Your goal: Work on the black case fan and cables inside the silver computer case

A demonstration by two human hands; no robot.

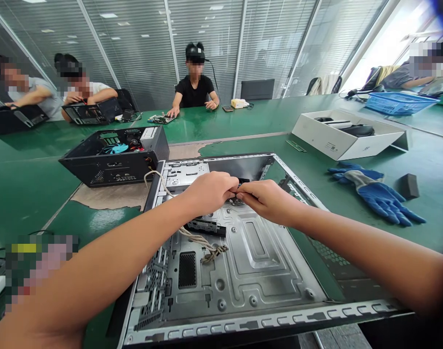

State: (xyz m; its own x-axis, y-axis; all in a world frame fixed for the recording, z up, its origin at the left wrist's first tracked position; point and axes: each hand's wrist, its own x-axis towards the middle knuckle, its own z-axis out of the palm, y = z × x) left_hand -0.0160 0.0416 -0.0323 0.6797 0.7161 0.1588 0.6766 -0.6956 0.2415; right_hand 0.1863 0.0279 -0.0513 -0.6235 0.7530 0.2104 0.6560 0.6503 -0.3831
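An open, mostly stripped metal computer case (257,276) lies on its side in front of me. Over its far part my left hand (212,191) and my right hand (263,199) meet, fingers closed and fingertips almost touching. What they pinch, if anything, is hidden by the fingers. Just behind and below the fingertips shows a small dark part (237,199), mostly covered. Under my left wrist a long black bracket-like piece (208,227) rests in the case. A beige cable (197,238) runs over the left wall and ends in a knotted bundle on the case floor.
Another black computer case (126,167) with a blue fan stands beyond, on the left. To the right are a white box (337,145), blue work gloves (377,191), a dark block (408,186) and a blue basket (399,103). Several people sit around the green table (243,118).
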